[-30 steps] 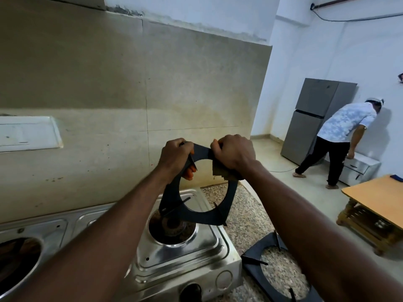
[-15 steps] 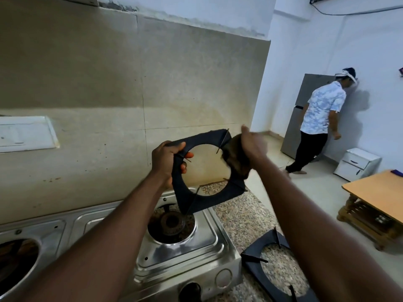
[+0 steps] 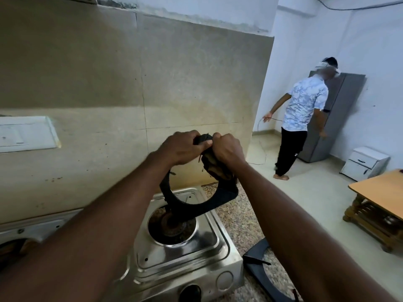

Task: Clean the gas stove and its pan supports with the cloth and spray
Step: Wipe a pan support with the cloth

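I hold a black pan support (image 3: 192, 203) upright above the right burner (image 3: 172, 227) of the steel gas stove (image 3: 185, 258). My left hand (image 3: 183, 149) grips its top edge. Right beside it, my right hand (image 3: 226, 149) presses a dark brown cloth (image 3: 214, 166) against the same top corner of the frame. The two hands nearly touch. A second black pan support (image 3: 259, 269) lies flat on the speckled granite counter (image 3: 237, 219) to the right of the stove. No spray bottle is in view.
A beige tiled wall (image 3: 130, 94) stands right behind the stove. The counter ends at the right. Beyond it a person in a patterned shirt (image 3: 303, 110) stands by a grey fridge (image 3: 340, 118), with a small white cabinet (image 3: 364, 164) and a wooden table (image 3: 379, 203) nearby.
The pan support has been turned and lowered, its ring now hanging down toward the burner. My right hand with the cloth slid from the frame's right side up to its top, next to my left hand.
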